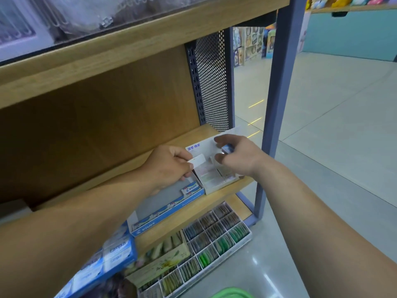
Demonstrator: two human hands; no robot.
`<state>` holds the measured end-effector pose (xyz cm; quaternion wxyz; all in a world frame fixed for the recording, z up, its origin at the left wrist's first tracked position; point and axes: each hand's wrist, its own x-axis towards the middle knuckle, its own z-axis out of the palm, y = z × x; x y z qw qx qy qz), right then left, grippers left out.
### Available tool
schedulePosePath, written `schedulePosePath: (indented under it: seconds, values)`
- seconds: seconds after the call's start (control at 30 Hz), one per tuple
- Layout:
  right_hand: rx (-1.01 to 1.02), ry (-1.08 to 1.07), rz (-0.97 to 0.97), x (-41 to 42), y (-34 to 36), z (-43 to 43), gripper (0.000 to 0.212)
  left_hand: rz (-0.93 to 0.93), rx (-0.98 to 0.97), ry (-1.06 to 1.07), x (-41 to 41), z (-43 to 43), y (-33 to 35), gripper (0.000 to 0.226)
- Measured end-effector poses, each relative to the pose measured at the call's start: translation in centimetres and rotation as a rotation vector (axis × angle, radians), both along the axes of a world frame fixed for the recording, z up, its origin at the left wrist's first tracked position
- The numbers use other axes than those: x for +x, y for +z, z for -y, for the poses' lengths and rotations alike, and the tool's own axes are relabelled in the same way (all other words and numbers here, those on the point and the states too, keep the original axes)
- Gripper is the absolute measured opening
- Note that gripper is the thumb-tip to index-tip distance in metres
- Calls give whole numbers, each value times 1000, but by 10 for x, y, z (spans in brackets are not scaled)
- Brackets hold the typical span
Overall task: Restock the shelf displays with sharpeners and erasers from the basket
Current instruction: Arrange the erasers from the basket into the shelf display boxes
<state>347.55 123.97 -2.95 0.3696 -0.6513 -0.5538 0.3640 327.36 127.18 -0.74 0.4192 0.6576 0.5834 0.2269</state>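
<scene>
Fingers (221,139) over wood shelf (217,197), grey flr (326,147)

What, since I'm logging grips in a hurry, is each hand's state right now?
Left hand: closed, pinching a flat white item.
Right hand: closed, pinching a small blue-and-white item.

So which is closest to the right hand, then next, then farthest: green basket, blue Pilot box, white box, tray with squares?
1. white box, right under the right hand.
2. blue Pilot box, beside it on the left.
3. tray with squares, down below the shelf.
4. green basket, at the bottom edge.
</scene>
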Motion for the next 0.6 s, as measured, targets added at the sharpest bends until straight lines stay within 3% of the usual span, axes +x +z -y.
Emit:
schedulePosePath:
  seconds: [0.13, 0.3, 0.43, 0.6]
  values:
    - [-83, 47, 112, -7, -7, -5, 39, -10, -16, -22, -7, -8, -1, 24]
    - [-54, -30, 68, -7, -4, -7, 32, -26, -21, -116, -6, -8, 2, 46]
    - [-60, 3, 16, 0, 1, 2, 34, -54, -24, -186, 2, -6, 8, 29]
    - [-83, 53, -74, 5, 1, 12, 31, -147, 202, -196, 6, -15, 7, 24]
